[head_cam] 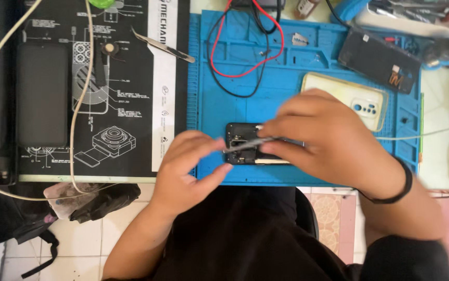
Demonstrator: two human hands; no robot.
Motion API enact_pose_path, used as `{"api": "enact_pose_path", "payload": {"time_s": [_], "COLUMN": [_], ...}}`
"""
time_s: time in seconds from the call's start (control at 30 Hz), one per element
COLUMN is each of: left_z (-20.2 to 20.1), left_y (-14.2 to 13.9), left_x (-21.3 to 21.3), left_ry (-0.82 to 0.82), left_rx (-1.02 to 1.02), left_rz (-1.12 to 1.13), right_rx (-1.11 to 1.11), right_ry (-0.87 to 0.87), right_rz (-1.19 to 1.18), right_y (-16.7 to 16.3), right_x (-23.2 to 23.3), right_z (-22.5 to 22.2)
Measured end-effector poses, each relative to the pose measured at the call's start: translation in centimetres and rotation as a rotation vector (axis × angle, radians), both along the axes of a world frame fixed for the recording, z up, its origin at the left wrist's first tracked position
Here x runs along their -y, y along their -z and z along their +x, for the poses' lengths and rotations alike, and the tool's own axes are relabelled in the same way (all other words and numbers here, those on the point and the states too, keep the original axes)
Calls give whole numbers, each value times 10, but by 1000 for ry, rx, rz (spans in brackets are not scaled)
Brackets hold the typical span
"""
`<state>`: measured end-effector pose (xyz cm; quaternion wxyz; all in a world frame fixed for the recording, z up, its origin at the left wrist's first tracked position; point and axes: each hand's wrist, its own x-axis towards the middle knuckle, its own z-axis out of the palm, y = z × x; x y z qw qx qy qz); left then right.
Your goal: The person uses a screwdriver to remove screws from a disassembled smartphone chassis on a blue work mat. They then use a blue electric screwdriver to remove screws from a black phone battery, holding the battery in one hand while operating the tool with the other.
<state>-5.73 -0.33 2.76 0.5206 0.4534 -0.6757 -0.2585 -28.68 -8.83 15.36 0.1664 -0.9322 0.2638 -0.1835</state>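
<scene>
Blue silicone work mat [297,78] held an opened black phone [242,151]; right hand [323,140] pinched thin metal tweezers [248,144] over it, left hand [188,166] loosely spread beside, so a slip might have scratched its circuitry.

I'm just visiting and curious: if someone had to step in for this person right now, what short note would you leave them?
Right hand holds a thin metal tool, tip over the opened phone.
Left hand steadies the phone's left end.
The phone lies open on the blue mat; its pale back cover lies behind it.
Spare tweezers lie on the black mat.
Done: the cover is off.
Left: work inside; the exact part is hidden by the hands.
</scene>
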Motion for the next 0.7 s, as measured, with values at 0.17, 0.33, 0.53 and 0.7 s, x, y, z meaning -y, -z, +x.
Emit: {"api": "enact_pose_path", "payload": {"time_s": [0.17, 0.33, 0.53, 0.7], "left_z": [-21, -49, -58, -61], "left_y": [-41, -71, -78, -69], "left_x": [14, 22, 12, 13], "left_ry": [38, 30, 65, 219], "left_rx": [-84, -67, -43, -196], "left_rz": [-105, -174, -204, -25], "right_rx": [166, 284, 323, 339], "right_ry": [176, 248, 297, 316], "right_rz": [278, 265, 313, 325], "right_y": [-16, -19, -15, -4], "right_x": [-8, -22, -40, -43], "right_z": [-37, -69, -85, -94]}}
